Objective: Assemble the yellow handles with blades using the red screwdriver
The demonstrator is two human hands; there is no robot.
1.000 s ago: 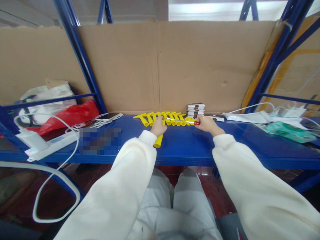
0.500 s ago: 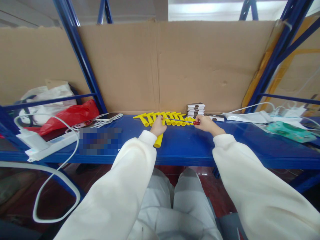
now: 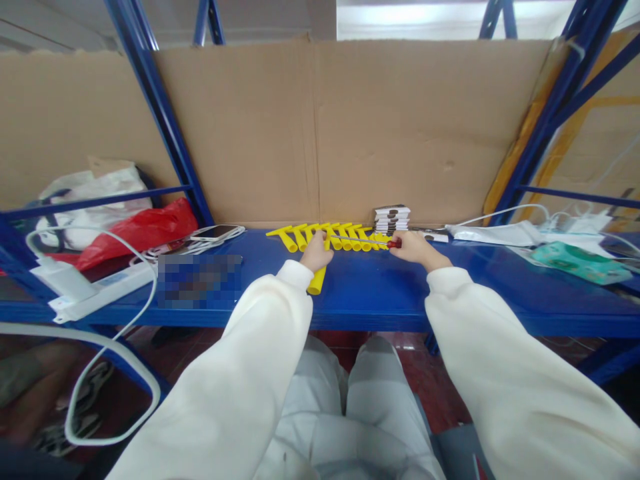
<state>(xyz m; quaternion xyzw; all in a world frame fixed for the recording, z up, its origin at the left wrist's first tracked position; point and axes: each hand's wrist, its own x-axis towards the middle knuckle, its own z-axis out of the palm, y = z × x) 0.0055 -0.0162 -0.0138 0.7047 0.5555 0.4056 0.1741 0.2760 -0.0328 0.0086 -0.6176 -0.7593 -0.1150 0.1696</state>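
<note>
My left hand (image 3: 317, 252) is closed around a yellow T-shaped plastic piece (image 3: 317, 283), whose round handle points down toward me; its head is mostly hidden by the fingers. In my right hand (image 3: 413, 248) is a screwdriver (image 3: 394, 244), gripped by its red handle. Its thin metal shaft lies level and reaches left to the yellow piece at my left fingertips. Exactly where the tip touches is too small to make out. Behind both hands, a row of similar yellow T-shaped pieces (image 3: 286, 240) lies side by side on the blue shelf (image 3: 370, 283).
A stack of small white and dark boxes (image 3: 393, 218) stands against the cardboard backing (image 3: 400, 133). To the left are a phone (image 3: 215, 232), a white power strip (image 3: 107, 288) with looping cable, and a red bag (image 3: 145, 230). A green packet (image 3: 580, 262) lies right.
Both hands, the screwdriver and the yellow piece stay almost in place. At the lower left, another person's leg and shoes have come into clearer view below the shelf.
</note>
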